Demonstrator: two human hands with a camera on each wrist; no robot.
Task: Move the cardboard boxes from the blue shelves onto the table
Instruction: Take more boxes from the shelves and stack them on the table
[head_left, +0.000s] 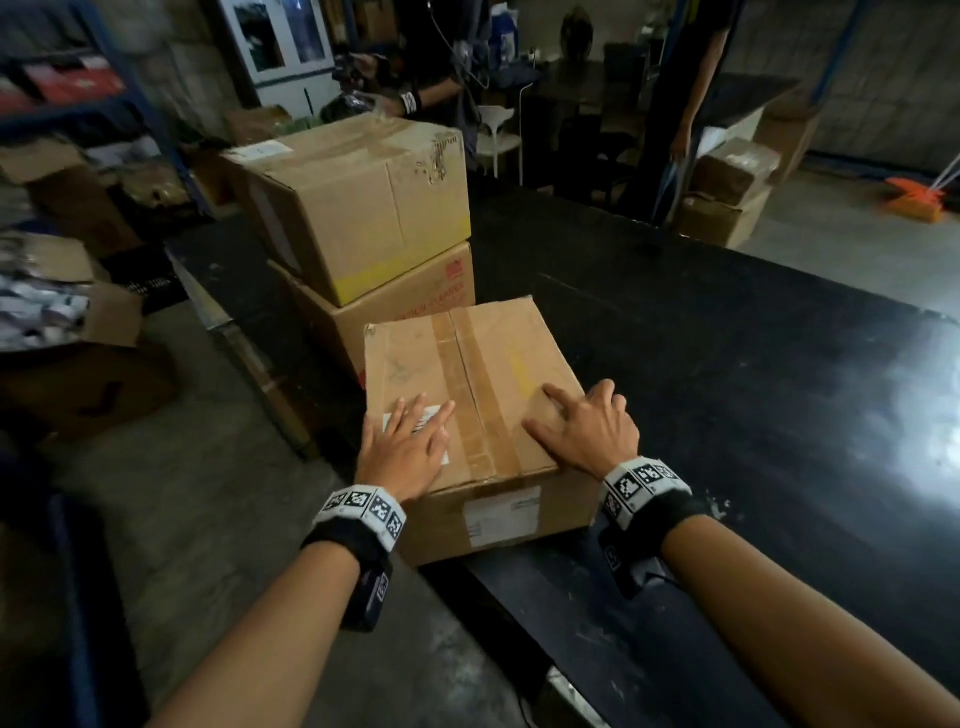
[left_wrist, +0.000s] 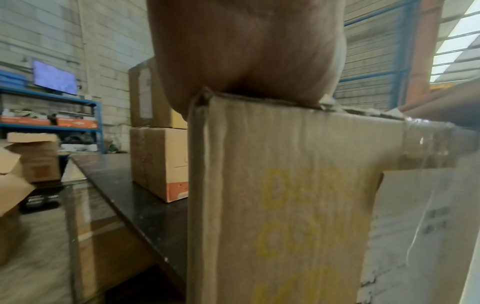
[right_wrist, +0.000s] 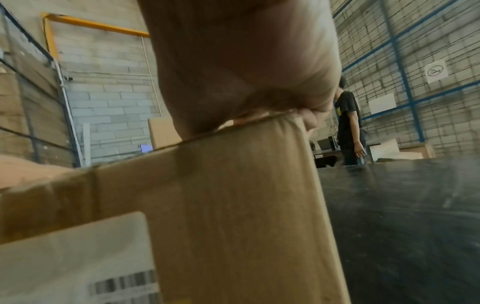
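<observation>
A taped cardboard box (head_left: 467, 374) sits at the near left edge of the black table (head_left: 727, 364), slightly overhanging it. My left hand (head_left: 405, 447) lies flat on its top near the left corner, fingers straight over a white label. My right hand (head_left: 582, 421) rests on the top at the right edge, fingers spread. In the left wrist view the palm (left_wrist: 246, 51) presses on the box's corner (left_wrist: 285, 185). The right wrist view shows the palm (right_wrist: 241, 61) on the box's edge (right_wrist: 233, 195). Behind stand two stacked boxes, the upper (head_left: 358, 202) on the lower (head_left: 405, 306).
Blue shelves (head_left: 130, 104) with goods stand at the far left, open cartons (head_left: 67, 332) on the floor below. Two people (head_left: 691, 78) stand beyond the table's far end. More boxes (head_left: 727, 192) sit on the floor at the far right beside an orange broom (head_left: 914, 200).
</observation>
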